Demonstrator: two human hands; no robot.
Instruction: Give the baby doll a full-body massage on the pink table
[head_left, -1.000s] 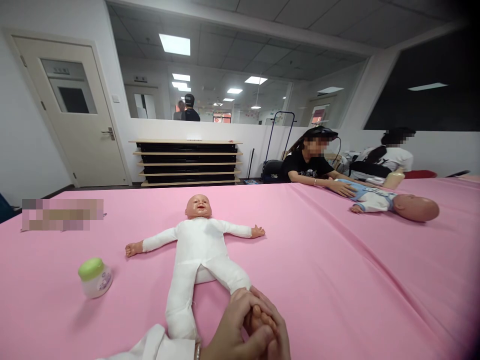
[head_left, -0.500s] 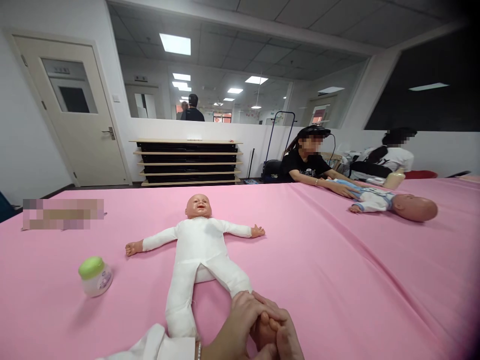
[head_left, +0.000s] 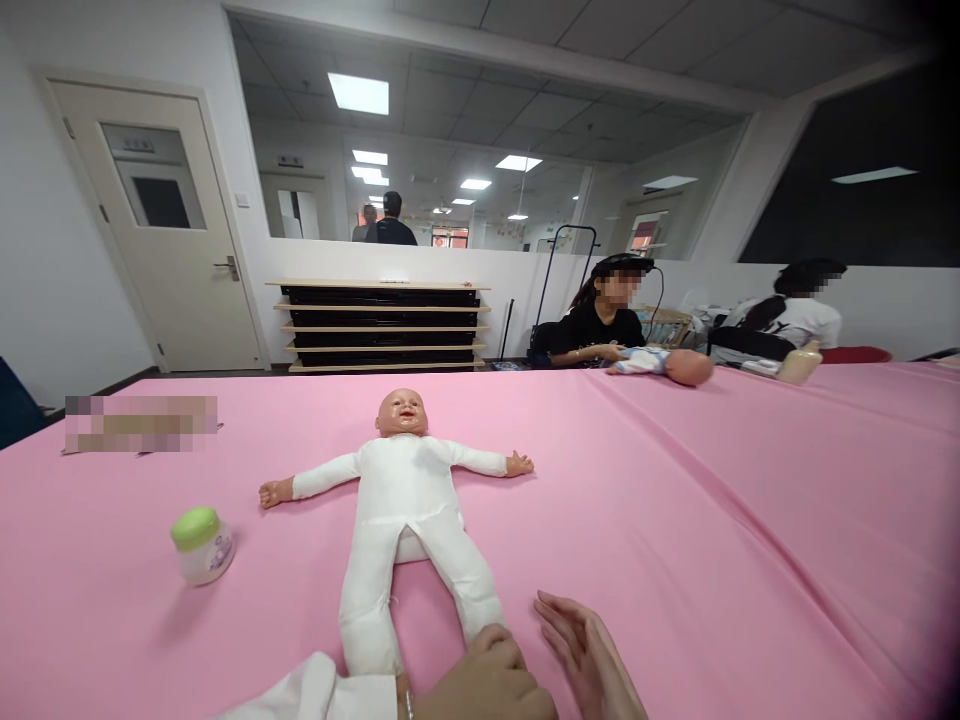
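Observation:
A baby doll [head_left: 409, 490] in a white cloth body lies on its back, arms spread, its legs pointing toward me. My left hand [head_left: 487, 680], with a bracelet at the wrist, is closed around the lower end of the doll's leg on the right side; the foot there is hidden under my fingers. Just to the right, my right hand [head_left: 589, 655] is off the doll, its fingers stretched out and nothing in them. A cream jar [head_left: 204, 547] with a green lid stands to the left of the doll.
A pink cloth [head_left: 675, 560] covers the table. Across it, a person in black [head_left: 600, 320] handles a second doll [head_left: 686, 367]. A pale bottle [head_left: 799, 363] stands near the far edge. Another person [head_left: 795, 310] sits behind at right. A blurred item [head_left: 142, 425] lies at far left.
My right hand has let go of the doll's foot and moved right, opening. My left hand stays at the leg. Across the table, the second doll has been drawn back toward the person in black.

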